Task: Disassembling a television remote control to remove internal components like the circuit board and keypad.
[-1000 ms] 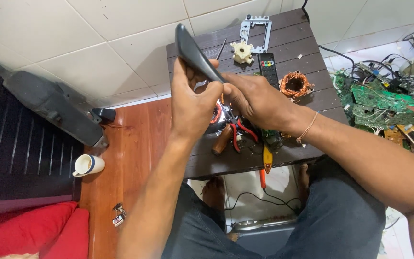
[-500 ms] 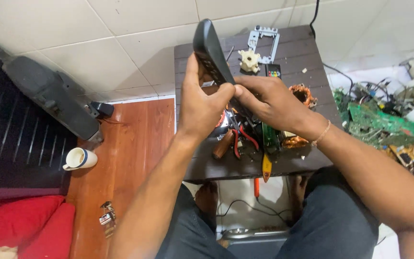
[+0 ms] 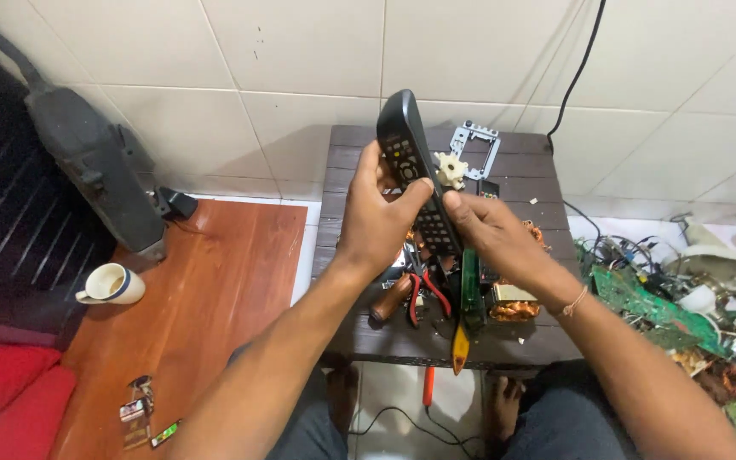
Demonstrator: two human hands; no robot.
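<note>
A long black remote control (image 3: pixel 408 162) with rows of small buttons is held upright over a small dark slatted table (image 3: pixel 521 187). My left hand (image 3: pixel 378 217) wraps its middle from the left, thumb across the buttons. My right hand (image 3: pixel 491 234) pinches its lower end from the right. Under the hands lie red-handled pliers (image 3: pixel 423 294), a wooden-handled tool (image 3: pixel 389 300), a green and yellow tool (image 3: pixel 468 307) and copper coil parts (image 3: pixel 513 308).
A white plastic gear (image 3: pixel 451 169) and a metal bracket (image 3: pixel 477 145) lie at the table's back. Green circuit boards and wires (image 3: pixel 666 307) are heaped at right. A white mug (image 3: pixel 112 284) stands on the wooden board at left, beside a black appliance (image 3: pixel 95 170). A black cable (image 3: pixel 577 68) hangs down the tiled wall.
The remote has turned from facing left to showing its button side, and both hands have shifted along it. The camera view has tilted and moved closer.
</note>
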